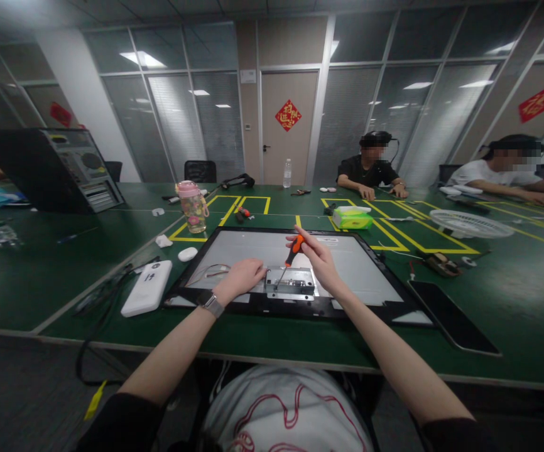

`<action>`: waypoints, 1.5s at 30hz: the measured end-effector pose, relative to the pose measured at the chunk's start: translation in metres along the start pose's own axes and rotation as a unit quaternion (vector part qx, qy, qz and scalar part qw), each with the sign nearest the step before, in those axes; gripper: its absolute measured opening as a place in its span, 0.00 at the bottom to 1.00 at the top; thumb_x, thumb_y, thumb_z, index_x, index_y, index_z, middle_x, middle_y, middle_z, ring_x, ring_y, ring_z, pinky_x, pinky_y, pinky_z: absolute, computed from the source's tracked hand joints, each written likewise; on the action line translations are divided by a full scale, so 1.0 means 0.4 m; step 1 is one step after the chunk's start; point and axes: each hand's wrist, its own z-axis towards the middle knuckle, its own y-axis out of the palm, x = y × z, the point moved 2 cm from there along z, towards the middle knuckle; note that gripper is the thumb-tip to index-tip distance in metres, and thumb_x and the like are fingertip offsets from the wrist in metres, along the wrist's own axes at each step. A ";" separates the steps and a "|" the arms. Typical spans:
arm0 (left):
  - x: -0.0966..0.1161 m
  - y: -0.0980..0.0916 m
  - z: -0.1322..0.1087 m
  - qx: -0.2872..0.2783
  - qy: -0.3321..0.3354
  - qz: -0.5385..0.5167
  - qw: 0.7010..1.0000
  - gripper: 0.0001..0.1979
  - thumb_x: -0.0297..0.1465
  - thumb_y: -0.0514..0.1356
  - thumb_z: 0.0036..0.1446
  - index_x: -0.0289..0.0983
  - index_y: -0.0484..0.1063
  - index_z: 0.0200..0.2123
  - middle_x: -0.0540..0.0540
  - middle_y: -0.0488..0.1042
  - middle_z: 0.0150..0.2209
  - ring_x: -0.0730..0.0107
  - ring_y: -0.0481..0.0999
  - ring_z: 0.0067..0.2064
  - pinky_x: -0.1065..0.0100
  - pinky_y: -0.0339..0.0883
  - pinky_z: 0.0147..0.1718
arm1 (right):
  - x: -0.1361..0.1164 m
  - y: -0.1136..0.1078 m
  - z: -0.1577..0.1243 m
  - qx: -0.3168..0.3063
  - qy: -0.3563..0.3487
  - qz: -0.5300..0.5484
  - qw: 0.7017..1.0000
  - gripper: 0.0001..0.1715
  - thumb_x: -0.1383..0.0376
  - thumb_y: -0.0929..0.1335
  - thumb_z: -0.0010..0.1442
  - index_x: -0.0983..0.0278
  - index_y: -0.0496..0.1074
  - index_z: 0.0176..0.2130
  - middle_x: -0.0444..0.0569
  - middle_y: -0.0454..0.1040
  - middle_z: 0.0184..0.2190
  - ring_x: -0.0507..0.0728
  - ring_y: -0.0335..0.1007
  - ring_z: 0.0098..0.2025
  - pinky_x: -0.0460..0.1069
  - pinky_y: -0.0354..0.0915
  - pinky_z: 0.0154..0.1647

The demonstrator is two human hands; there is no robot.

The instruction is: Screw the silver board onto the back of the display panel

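My right hand (318, 256) grips an orange and black screwdriver (294, 251) by its handle. Its shaft slants down to the left, with the tip at a metal bracket (291, 282). That bracket sits near the front edge of a large black-framed panel (370, 267), which lies flat with its grey back up. Against the bracket's left side rest the fingers of my left hand (242, 277), and a watch is on that wrist. Whether those fingers press on the bracket or only lie beside it, I cannot tell. Thin wires (213, 271) run over the panel to the left.
Left of the panel are a white power bank (147, 289), black cables and a pink-lidded bottle (193, 206). A black phone (453, 317) lies right. Behind are a green tissue pack (353, 218) and a white fan grille (470, 223). Two people sit across the table; a computer case (55, 169) stands left.
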 end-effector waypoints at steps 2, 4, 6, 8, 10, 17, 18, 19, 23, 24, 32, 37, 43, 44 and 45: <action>0.000 0.001 0.000 0.000 0.001 -0.002 1.000 0.16 0.36 0.47 0.65 0.36 0.71 0.32 0.42 0.75 0.34 0.62 0.75 0.37 0.67 0.62 0.34 | 0.000 0.003 0.000 -0.008 0.007 0.012 1.000 0.28 0.54 0.65 0.62 0.57 0.66 0.59 0.50 0.76 0.43 0.58 0.74 0.43 0.60 0.65 0.53; -0.001 0.002 0.000 0.000 0.001 -0.002 1.000 0.16 0.36 0.47 0.65 0.36 0.71 0.32 0.42 0.75 0.34 0.62 0.75 0.37 0.67 0.62 0.34 | -0.001 0.003 0.001 -0.002 0.009 0.003 1.000 0.27 0.54 0.66 0.60 0.57 0.68 0.57 0.50 0.77 0.42 0.58 0.73 0.42 0.59 0.65 0.52; -0.002 0.004 0.001 0.001 0.003 0.000 1.000 0.16 0.36 0.47 0.65 0.36 0.71 0.32 0.42 0.75 0.34 0.62 0.75 0.37 0.67 0.62 0.34 | -0.001 0.001 0.001 0.016 0.006 -0.018 1.000 0.24 0.55 0.68 0.58 0.58 0.72 0.53 0.49 0.77 0.39 0.57 0.73 0.40 0.56 0.66 0.50; -0.002 0.004 0.001 0.002 0.005 0.003 1.000 0.16 0.36 0.47 0.65 0.36 0.70 0.31 0.42 0.75 0.34 0.62 0.75 0.37 0.67 0.62 0.34 | -0.001 -0.002 0.002 0.039 -0.001 -0.040 0.998 0.22 0.56 0.70 0.56 0.59 0.75 0.50 0.48 0.77 0.37 0.56 0.72 0.37 0.54 0.67 0.46; -0.002 0.004 0.001 0.004 0.006 0.007 1.000 0.16 0.36 0.47 0.65 0.36 0.71 0.32 0.42 0.75 0.34 0.62 0.75 0.37 0.67 0.62 0.35 | 0.000 -0.004 0.002 0.054 -0.006 -0.056 0.997 0.20 0.56 0.70 0.56 0.59 0.76 0.47 0.48 0.76 0.40 0.55 0.71 0.36 0.52 0.68 0.44; 0.002 0.000 0.001 -0.009 -0.004 0.008 1.000 0.16 0.36 0.47 0.65 0.35 0.72 0.33 0.41 0.76 0.35 0.62 0.75 0.38 0.67 0.63 0.36 | 0.000 0.000 -0.001 0.000 0.003 0.000 1.000 0.25 0.55 0.65 0.61 0.57 0.69 0.56 0.51 0.76 0.45 0.59 0.73 0.45 0.58 0.65 0.52; 0.002 0.000 0.002 -0.007 -0.003 0.009 1.000 0.17 0.36 0.47 0.65 0.36 0.71 0.33 0.41 0.76 0.35 0.62 0.75 0.38 0.67 0.63 0.36 | -0.001 0.001 -0.001 -0.003 0.003 0.006 1.000 0.26 0.55 0.66 0.61 0.57 0.68 0.57 0.51 0.76 0.45 0.59 0.73 0.45 0.59 0.65 0.52; 0.002 -0.001 0.001 -0.005 -0.002 0.010 1.000 0.17 0.36 0.47 0.65 0.36 0.71 0.33 0.41 0.76 0.35 0.62 0.75 0.37 0.67 0.63 0.35 | -0.003 0.002 -0.002 -0.002 0.003 0.006 1.000 0.26 0.55 0.66 0.61 0.57 0.68 0.57 0.50 0.76 0.45 0.59 0.73 0.44 0.59 0.65 0.52; 0.002 -0.002 0.000 -0.001 -0.001 0.009 1.000 0.16 0.36 0.47 0.64 0.36 0.71 0.32 0.41 0.76 0.35 0.62 0.75 0.37 0.67 0.62 0.34 | -0.004 0.003 -0.002 0.047 -0.008 -0.032 0.998 0.20 0.59 0.70 0.56 0.59 0.74 0.49 0.48 0.76 0.38 0.56 0.72 0.39 0.54 0.68 0.46; 0.002 -0.002 0.000 -0.002 -0.002 0.008 1.000 0.16 0.36 0.47 0.64 0.36 0.71 0.32 0.41 0.76 0.35 0.62 0.75 0.37 0.67 0.62 0.34 | -0.003 0.001 -0.003 0.066 -0.015 -0.043 0.997 0.18 0.59 0.71 0.55 0.59 0.76 0.47 0.48 0.75 0.37 0.55 0.72 0.37 0.53 0.68 0.43; 0.001 0.001 0.000 0.001 0.005 0.008 1.000 0.16 0.36 0.47 0.65 0.36 0.70 0.32 0.42 0.76 0.34 0.62 0.74 0.37 0.67 0.62 0.35 | 0.005 -0.006 -0.003 0.085 -0.022 -0.077 0.993 0.18 0.59 0.69 0.58 0.58 0.76 0.48 0.49 0.73 0.39 0.55 0.70 0.38 0.52 0.67 0.42; -0.002 0.004 0.001 0.001 0.004 0.008 1.000 0.16 0.36 0.47 0.65 0.36 0.70 0.32 0.42 0.75 0.34 0.62 0.74 0.37 0.67 0.62 0.34 | -0.004 0.002 -0.002 0.012 -0.003 -0.014 1.000 0.24 0.56 0.64 0.62 0.56 0.69 0.57 0.48 0.76 0.40 0.57 0.72 0.44 0.57 0.63 0.53; -0.002 0.002 0.001 -0.001 0.006 0.017 1.000 0.16 0.36 0.47 0.65 0.36 0.70 0.32 0.42 0.75 0.34 0.62 0.74 0.36 0.67 0.61 0.34 | 0.000 -0.005 0.000 0.062 -0.011 -0.059 0.996 0.20 0.56 0.71 0.55 0.60 0.76 0.46 0.49 0.76 0.40 0.56 0.70 0.39 0.52 0.67 0.45; -0.002 0.002 0.001 0.000 0.007 0.017 1.000 0.16 0.36 0.47 0.65 0.36 0.70 0.32 0.42 0.75 0.34 0.62 0.74 0.36 0.67 0.61 0.34 | 0.000 -0.006 0.000 0.069 -0.015 -0.066 0.995 0.18 0.57 0.71 0.55 0.60 0.77 0.45 0.49 0.75 0.40 0.55 0.70 0.39 0.51 0.67 0.44; -0.002 0.003 0.000 0.002 0.008 0.016 1.000 0.16 0.36 0.47 0.65 0.36 0.70 0.32 0.42 0.75 0.34 0.62 0.74 0.36 0.67 0.61 0.34 | 0.001 -0.007 0.000 0.069 -0.016 -0.067 0.995 0.18 0.57 0.70 0.56 0.60 0.77 0.45 0.49 0.75 0.41 0.55 0.70 0.39 0.51 0.67 0.44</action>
